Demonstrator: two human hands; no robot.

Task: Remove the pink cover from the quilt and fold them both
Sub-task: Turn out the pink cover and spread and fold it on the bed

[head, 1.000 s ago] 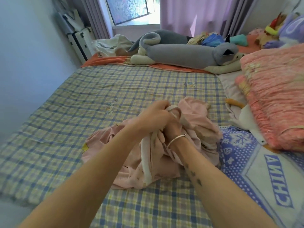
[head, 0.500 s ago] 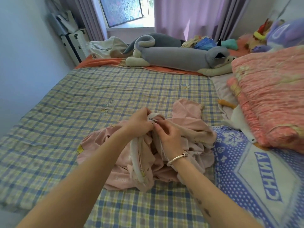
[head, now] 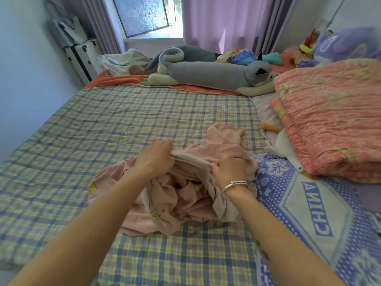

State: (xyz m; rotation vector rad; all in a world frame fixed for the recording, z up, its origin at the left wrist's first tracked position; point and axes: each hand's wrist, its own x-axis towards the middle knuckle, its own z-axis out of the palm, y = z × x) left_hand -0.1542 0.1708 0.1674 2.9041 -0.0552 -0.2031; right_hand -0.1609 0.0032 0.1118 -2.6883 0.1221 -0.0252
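The pink cover (head: 177, 205) lies bunched in a heap on the checked bed sheet (head: 103, 124) in front of me. My left hand (head: 155, 156) grips its pale edge on the left, and my right hand (head: 229, 170), with a silver bangle on the wrist, grips the same edge on the right. The edge is stretched between the two hands, with a dark opening in the heap below it. A folded pink-orange quilt (head: 329, 112) rests on the bed at the right.
A blue and white blanket (head: 305, 203) with lettering lies under the quilt at the right. A long grey plush toy (head: 206, 73) and other soft toys (head: 340, 46) line the head of the bed. The wall (head: 24, 79) runs along the bed's left side.
My hands were close together on the bunched edge; they have now pulled apart, stretching the edge between them and opening the heap.
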